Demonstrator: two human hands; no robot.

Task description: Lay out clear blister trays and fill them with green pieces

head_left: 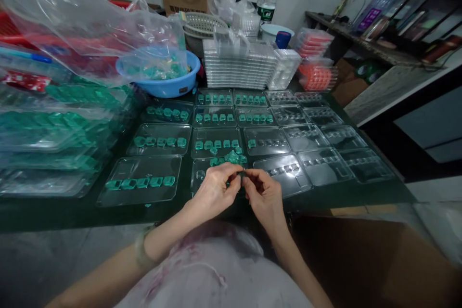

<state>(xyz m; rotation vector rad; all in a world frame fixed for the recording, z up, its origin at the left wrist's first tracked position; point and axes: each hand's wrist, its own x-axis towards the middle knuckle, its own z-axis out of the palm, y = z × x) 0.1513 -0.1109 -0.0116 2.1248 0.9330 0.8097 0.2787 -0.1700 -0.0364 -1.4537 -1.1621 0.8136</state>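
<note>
My left hand [220, 184] and my right hand [265, 195] meet at the table's front edge, fingertips almost touching. Both are closed in a pinch; whatever lies between the fingers is too small and hidden to name. Just beyond them is a little heap of translucent green pieces [234, 157], partly over a clear plastic tray [197, 173]. To the left, a clear tray [119, 197] has a row of green pieces [142, 182] in its hollows. Right of my hands lies a clear tray [301, 184] whose hollows show no green.
Rows of clear trays cover the dark green table [65, 216]. Stacked filled trays [46, 149] stand at left, with a blue basin [169, 85] of green pieces behind. A tall stack of clear trays [238, 65] and red-orange packs [317, 77] stand at the back.
</note>
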